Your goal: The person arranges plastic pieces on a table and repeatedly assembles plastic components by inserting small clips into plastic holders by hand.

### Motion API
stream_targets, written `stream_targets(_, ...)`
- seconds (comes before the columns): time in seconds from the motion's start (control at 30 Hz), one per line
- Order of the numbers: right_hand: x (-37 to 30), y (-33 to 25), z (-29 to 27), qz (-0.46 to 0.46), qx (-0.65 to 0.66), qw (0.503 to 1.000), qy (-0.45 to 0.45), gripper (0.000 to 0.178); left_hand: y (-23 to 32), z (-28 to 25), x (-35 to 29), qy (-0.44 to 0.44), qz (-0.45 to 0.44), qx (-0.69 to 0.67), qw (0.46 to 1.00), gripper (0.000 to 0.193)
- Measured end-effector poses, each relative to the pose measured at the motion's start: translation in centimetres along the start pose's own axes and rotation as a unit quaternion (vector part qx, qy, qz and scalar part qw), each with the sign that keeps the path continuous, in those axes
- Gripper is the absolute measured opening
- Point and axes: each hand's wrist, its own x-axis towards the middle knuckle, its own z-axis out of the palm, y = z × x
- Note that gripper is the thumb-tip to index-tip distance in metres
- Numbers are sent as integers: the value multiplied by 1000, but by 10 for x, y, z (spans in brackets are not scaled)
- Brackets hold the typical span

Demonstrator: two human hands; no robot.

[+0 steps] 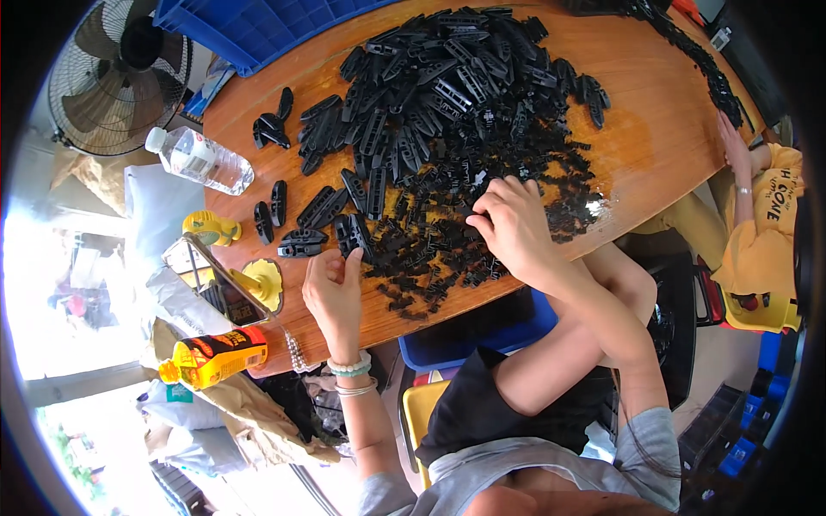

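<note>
My left hand (pixel 331 297) is at the table's near left, its fingers half curled and the thumb apart from them. The thumb tip is at the lower end of a long black plastic part (pixel 351 232); I see nothing between the fingers. Over the small black plastic pieces (pixel 439 249) spread on the tabletop is my right hand (pixel 514 225). Its fingers are bent in with the thumb close to them, and whatever they hold is hidden. A large heap of long black plastic parts (pixel 430 73) lies beyond both hands. More such parts (pixel 320 206) sit left of the small pieces.
Along the left edge of the wooden table (pixel 301 331) are a clear bottle (pixel 202 161), a yellow tape dispenser (pixel 211 228), a phone (pixel 225 284) on a yellow stand and an orange drink bottle (pixel 219 355). A blue crate (pixel 258 30) stands behind. Another person's hand (pixel 734 150) is at the right.
</note>
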Motion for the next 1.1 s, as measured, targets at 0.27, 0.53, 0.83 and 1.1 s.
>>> stream_targets(0.27,-6,-11,-35,13,188,979,74,11,-2,-6,-4,25,54,11,998,12)
stream_targets(0.53,-22,-45,-55,-65,321,944,37,13,61,-24,-52,-254,-156,-487,821,26)
stream_targets(0.83,-37,-45,-55,-119,216,969,21,18,76,-31,-63,-285,-162,-469,820,29)
stream_targets(1.1,-53,-40,-57,-164,135,977,12,19,79,-19,-74,-251,-157,-441,847,25)
